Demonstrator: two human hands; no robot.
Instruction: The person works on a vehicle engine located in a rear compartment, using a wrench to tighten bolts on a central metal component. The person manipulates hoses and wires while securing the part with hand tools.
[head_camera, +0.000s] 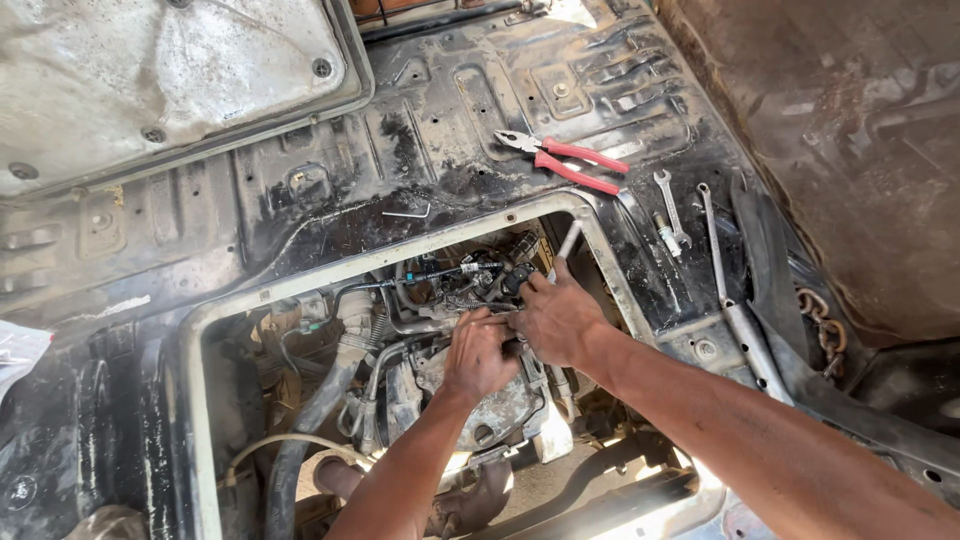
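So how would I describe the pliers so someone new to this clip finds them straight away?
Start at the big rectangular opening in the dark metal floor, where both hands work on the engine. Look just above its upper right corner: the pliers lie flat on the floor panel. Their red handles set them apart from the bare steel wrench and long bar to their right.

I see a floor pan (420, 130) of pressed sheet metal, matt black, scuffed and dusty, with a dull grey metal cover (150, 80) beside it. The pliers (560, 155) have bare steel jaws and glossy red plastic grips; the spanner (672, 205) is smooth bright metal. My hands (520, 335) rest on greasy, rough cast-metal engine parts (480, 400) with matt rubber hoses (300, 430).
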